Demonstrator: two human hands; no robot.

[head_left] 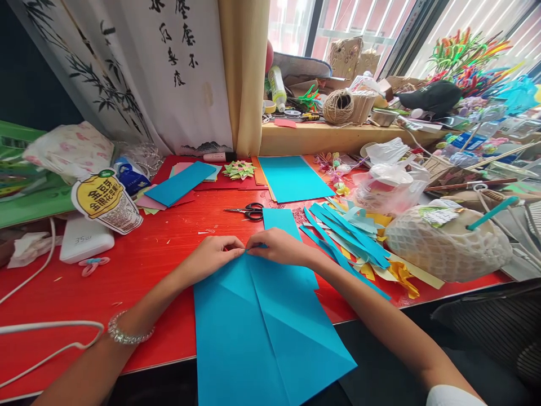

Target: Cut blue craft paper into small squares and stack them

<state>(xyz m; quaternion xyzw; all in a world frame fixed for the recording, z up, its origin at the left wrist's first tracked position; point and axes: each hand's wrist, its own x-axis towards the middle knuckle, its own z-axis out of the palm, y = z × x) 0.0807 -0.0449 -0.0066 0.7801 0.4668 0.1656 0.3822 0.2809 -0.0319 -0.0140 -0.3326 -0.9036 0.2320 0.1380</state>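
A creased blue sheet of paper [245, 338] hangs over the table's front edge toward me, with fold lines running down and across it. At its far edge, my left hand [209, 258] pinches the paper between thumb and fingers. Right beside it, my right hand [283, 246] is closed on the same edge, the fingertips of both hands nearly touching. Partly beneath my right hand and forearm lies another blue paper piece [279, 217]. Black-handled scissors [249, 211] rest just beyond my hands, lying on the red table [169, 265].
Blue paper strips [350, 231] and yellow scraps lie to the right, near a net-wrapped round fruit [448, 242] with a straw. A blue sheet stack [293, 177] and folded papers [181, 183] sit at the back. On the left are a white power bank [87, 239] and cable [51, 327].
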